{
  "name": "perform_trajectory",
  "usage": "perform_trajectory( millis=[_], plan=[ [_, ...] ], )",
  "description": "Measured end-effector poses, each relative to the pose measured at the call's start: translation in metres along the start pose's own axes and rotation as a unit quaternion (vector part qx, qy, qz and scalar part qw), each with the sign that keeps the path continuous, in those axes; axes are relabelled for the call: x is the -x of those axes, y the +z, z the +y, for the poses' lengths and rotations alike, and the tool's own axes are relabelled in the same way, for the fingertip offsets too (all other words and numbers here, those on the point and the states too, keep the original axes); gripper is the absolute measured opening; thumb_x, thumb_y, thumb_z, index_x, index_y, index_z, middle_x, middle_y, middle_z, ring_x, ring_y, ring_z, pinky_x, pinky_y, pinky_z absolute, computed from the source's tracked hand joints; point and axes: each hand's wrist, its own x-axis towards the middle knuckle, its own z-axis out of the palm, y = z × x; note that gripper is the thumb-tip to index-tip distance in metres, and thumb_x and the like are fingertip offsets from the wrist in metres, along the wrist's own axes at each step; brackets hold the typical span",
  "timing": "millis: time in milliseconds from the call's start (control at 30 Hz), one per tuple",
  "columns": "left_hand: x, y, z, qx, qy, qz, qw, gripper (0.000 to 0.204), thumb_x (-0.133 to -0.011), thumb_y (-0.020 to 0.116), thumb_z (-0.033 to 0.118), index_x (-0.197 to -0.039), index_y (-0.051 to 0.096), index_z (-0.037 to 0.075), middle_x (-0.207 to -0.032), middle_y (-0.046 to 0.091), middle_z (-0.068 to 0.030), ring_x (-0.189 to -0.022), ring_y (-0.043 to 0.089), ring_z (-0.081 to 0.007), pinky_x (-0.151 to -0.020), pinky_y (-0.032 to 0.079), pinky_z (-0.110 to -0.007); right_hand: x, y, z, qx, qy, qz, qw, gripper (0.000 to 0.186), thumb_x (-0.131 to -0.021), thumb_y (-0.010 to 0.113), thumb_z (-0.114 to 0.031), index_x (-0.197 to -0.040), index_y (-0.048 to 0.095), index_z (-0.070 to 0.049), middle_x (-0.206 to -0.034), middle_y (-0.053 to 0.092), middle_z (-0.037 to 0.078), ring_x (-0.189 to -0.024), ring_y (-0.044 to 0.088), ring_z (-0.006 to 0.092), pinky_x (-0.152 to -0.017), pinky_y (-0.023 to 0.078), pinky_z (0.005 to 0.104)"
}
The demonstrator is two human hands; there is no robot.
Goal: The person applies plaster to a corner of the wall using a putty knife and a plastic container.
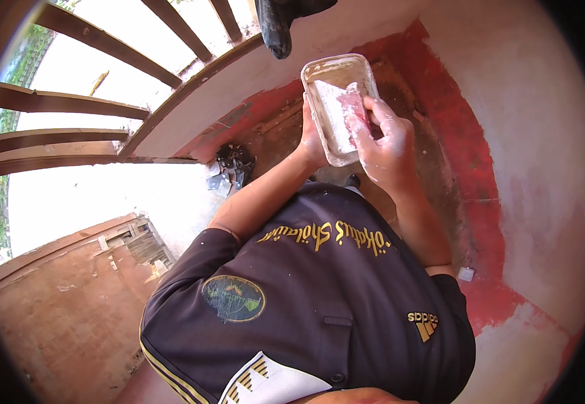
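Observation:
A shallow rectangular tray, pale and smeared with white paste, is held up in front of my chest. My left hand grips it along its left side, with most of the fingers hidden beneath or behind the tray. Inside the tray is a flat, pinkish-red scraper coated with white paste. My right hand pinches this scraper between thumb and fingers, and white smears cover its skin. The scraper's edge lies over the paste in the tray; whether it touches the bottom I cannot tell.
Pale walls with a red painted band curve round the right and far side. Brown wooden bars stand at the upper left. A dark bag with litter lies on the floor, and a small white piece sits near the right wall. A black object hangs at the top.

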Motion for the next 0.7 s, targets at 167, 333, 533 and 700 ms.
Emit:
perform_trajectory(
  millis=[167,333,533,700],
  plan=[
    [0.01,-0.028,0.002,-0.049,-0.001,0.039,0.998,0.096,-0.084,0.019,0.084,-0.134,0.051,0.009,-0.124,0.061,-0.0143,-0.112,0.06,-0.0297,-0.102,0.047,-0.044,0.004,0.013,0.012,0.028,-0.026,-0.013,0.999,0.024,-0.083,0.063,-0.003,-0.104,0.063,0.007,-0.082,0.066,0.027,-0.08,0.068,0.0409,-0.067,0.053,0.0384],
    [0.013,-0.011,-0.002,-0.062,0.029,0.085,0.994,0.095,-0.084,0.02,0.084,-0.133,0.052,0.009,-0.121,0.062,-0.0127,-0.108,0.062,-0.0288,-0.1,0.048,-0.044,0.002,0.011,0.007,0.055,-0.027,0.023,0.998,0.022,-0.084,0.062,-0.004,-0.102,0.064,0.007,-0.079,0.065,0.027,-0.078,0.067,0.041,-0.065,0.053,0.0381],
    [0.002,0.031,-0.013,-0.148,0.032,0.106,0.983,0.092,-0.087,0.022,0.081,-0.148,0.036,0.014,-0.143,0.048,-0.0118,-0.127,0.051,-0.0297,-0.109,0.04,-0.047,-0.007,-0.025,-0.009,0.019,-0.011,0.055,0.998,0.023,-0.09,0.062,0.0,-0.112,0.063,0.006,-0.08,0.069,0.004,-0.069,0.058,0.0029,-0.061,0.049,0.0214],
    [-0.004,0.05,-0.015,-0.111,0.02,0.055,0.992,0.093,-0.086,0.022,0.081,-0.151,0.03,0.015,-0.148,0.043,-0.0105,-0.131,0.048,-0.03,-0.11,0.039,-0.049,-0.015,-0.046,-0.014,0.001,-0.022,0.054,0.998,0.025,-0.085,0.067,-0.005,-0.105,0.064,0.01,-0.082,0.07,0.019,-0.073,0.068,0.0154,-0.066,0.052,0.0282]
  ],
)
